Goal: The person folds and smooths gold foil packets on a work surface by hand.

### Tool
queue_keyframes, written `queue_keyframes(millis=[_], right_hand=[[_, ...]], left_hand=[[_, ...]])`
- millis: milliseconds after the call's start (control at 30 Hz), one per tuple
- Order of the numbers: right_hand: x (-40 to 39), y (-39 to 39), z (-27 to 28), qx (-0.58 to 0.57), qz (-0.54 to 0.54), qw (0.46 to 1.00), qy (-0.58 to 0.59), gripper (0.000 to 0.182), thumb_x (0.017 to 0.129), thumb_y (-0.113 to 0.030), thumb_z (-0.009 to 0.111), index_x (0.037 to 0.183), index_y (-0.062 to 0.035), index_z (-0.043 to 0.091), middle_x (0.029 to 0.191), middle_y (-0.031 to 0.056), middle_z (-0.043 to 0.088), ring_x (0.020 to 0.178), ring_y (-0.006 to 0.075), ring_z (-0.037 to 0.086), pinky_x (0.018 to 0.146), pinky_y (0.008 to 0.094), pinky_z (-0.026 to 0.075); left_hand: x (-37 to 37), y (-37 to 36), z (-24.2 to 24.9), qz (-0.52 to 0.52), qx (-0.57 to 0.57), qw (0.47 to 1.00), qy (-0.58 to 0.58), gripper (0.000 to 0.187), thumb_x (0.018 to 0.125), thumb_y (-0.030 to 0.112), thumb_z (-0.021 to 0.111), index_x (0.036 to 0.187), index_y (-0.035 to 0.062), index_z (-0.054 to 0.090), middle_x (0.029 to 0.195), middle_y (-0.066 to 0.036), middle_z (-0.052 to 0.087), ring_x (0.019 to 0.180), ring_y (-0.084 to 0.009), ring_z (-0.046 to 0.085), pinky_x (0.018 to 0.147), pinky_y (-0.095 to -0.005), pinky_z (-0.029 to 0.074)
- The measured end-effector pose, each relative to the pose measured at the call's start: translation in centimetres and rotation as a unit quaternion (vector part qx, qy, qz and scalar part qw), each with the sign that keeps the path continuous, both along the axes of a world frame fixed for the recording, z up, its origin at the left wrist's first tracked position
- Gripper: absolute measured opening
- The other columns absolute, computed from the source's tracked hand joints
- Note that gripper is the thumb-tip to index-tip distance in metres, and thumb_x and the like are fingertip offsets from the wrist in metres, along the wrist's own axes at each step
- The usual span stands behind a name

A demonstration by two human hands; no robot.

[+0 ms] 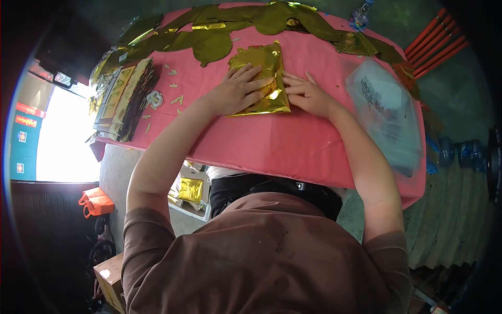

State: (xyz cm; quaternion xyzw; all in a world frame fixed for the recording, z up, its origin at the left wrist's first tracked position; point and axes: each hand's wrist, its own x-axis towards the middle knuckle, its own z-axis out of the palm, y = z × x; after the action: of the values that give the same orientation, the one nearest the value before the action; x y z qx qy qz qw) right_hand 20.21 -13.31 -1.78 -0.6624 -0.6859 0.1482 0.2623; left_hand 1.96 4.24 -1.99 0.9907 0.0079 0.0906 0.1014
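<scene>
A shiny gold foil packet (272,60) lies flat on the pink tablecloth (230,141) in front of me. My left hand (238,91) rests on its left and middle part, fingers spread over the foil. Beside the packet's right edge is my right hand (307,94), its fingers stretched out and touching or nearly touching that edge. Neither hand grips anything that I can see. The middle of the packet is partly covered by my left fingers.
Flat gold foil pieces (212,48) line the far edge. Stacked printed packets (123,97) stand at left, near small paper scraps (178,99) and a white roll (154,98). Clear plastic bags (387,125) lie at right; a bottle (360,17) stands behind. Below is a bin (204,213) holding a gold packet.
</scene>
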Motion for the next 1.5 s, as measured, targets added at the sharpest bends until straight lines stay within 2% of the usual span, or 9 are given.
queue_keyframes(millis=[200,367,467,767,833,1267,1367,1433,1500], right_hand=[[0.6,0.6,-0.2,-0.005,-0.085,0.927,0.366,0.026,0.089,-0.014,0.049,0.107,-0.0017,0.062,0.121,0.012,0.058,0.125,0.0225,0.043,0.108,0.0417,0.023],[-2.4,1.7,-0.3,0.162,-0.068,0.984,-0.017,0.038,0.09,-0.022,0.051,0.119,0.001,0.054,0.133,0.0175,0.046,0.13,0.0274,0.036,0.108,0.0392,0.025],[-2.6,1.8,0.0,0.04,-0.072,0.991,-0.109,0.049,0.091,-0.028,0.049,0.13,0.0004,0.044,0.141,0.0184,0.036,0.135,0.0285,0.027,0.111,0.0393,0.018],[-2.3,0.8,0.7,-0.086,-0.049,0.973,-0.208,0.062,0.096,-0.04,0.035,0.143,-0.0029,0.019,0.15,0.0161,0.015,0.14,0.0262,0.012,0.113,0.0388,0.01],[-2.3,0.9,0.7,-0.085,-0.046,0.973,-0.21,0.062,0.096,-0.041,0.034,0.143,-0.0032,0.019,0.15,0.0158,0.016,0.14,0.0261,0.012,0.113,0.0388,0.01],[-2.0,0.8,0.1,-0.074,-0.047,0.972,-0.219,0.063,0.096,-0.044,0.031,0.144,-0.0054,0.017,0.15,0.0138,0.015,0.14,0.0245,0.011,0.113,0.0378,0.01],[-2.1,0.7,0.4,-0.083,-0.048,0.971,-0.221,0.063,0.096,-0.044,0.031,0.144,-0.0056,0.017,0.15,0.0133,0.015,0.14,0.0241,0.011,0.113,0.0376,0.01],[-2.1,0.7,0.3,-0.084,-0.052,0.97,-0.222,0.063,0.096,-0.044,0.03,0.144,-0.0056,0.017,0.15,0.0132,0.015,0.14,0.024,0.011,0.113,0.0376,0.01],[-2.2,0.7,0.2,-0.083,-0.052,0.97,-0.224,0.063,0.097,-0.044,0.03,0.144,-0.0056,0.017,0.15,0.0131,0.015,0.14,0.0239,0.011,0.113,0.0376,0.01]], left_hand=[[-0.2,0.0,-0.1,-0.001,0.009,1.0,-0.001,0.045,0.093,0.039,0.04,0.137,0.0268,0.04,0.142,-0.015,0.032,0.133,-0.0377,0.026,0.107,-0.051,0.019],[-0.2,-0.2,0.0,0.005,0.023,1.0,-0.002,0.046,0.093,0.039,0.04,0.137,0.0271,0.039,0.142,-0.015,0.032,0.133,-0.0358,0.027,0.107,-0.051,0.02],[-0.3,-0.4,0.2,0.014,0.016,1.0,0.021,0.045,0.094,0.034,0.041,0.137,0.0207,0.04,0.144,-0.016,0.029,0.135,-0.0351,0.022,0.109,-0.0497,0.017],[-0.7,-0.5,0.2,0.033,-0.027,0.999,0.003,0.051,0.094,0.034,0.042,0.141,0.0176,0.03,0.147,-0.017,0.022,0.137,-0.0346,0.018,0.11,-0.0497,0.016],[-0.7,0.0,0.0,-0.01,-0.086,0.989,-0.121,0.052,0.094,0.033,0.043,0.141,0.0153,0.03,0.147,-0.018,0.022,0.138,-0.0337,0.016,0.11,-0.0499,0.015],[-7.4,-1.2,2.1,0.076,-0.001,0.996,0.052,0.057,0.095,0.037,0.04,0.144,0.0155,0.022,0.15,-0.012,0.019,0.14,-0.0285,0.011,0.112,-0.0458,0.008],[-8.7,-0.3,2.5,0.085,-0.037,0.994,0.059,0.059,0.095,0.031,0.044,0.145,0.0159,0.018,0.15,-0.012,0.019,0.14,-0.0267,0.013,0.113,-0.0406,0.012],[-9.4,0.8,2.5,0.097,-0.263,0.96,0.019,0.055,0.092,0.023,0.049,0.142,0.0128,0.028,0.147,-0.013,0.026,0.137,-0.025,0.022,0.11,-0.0351,0.021],[-9.4,1.2,3.3,0.12,-0.218,0.968,0.026,0.052,0.091,0.021,0.052,0.138,0.0098,0.035,0.141,-0.015,0.035,0.131,-0.0253,0.032,0.106,-0.034,0.028]])
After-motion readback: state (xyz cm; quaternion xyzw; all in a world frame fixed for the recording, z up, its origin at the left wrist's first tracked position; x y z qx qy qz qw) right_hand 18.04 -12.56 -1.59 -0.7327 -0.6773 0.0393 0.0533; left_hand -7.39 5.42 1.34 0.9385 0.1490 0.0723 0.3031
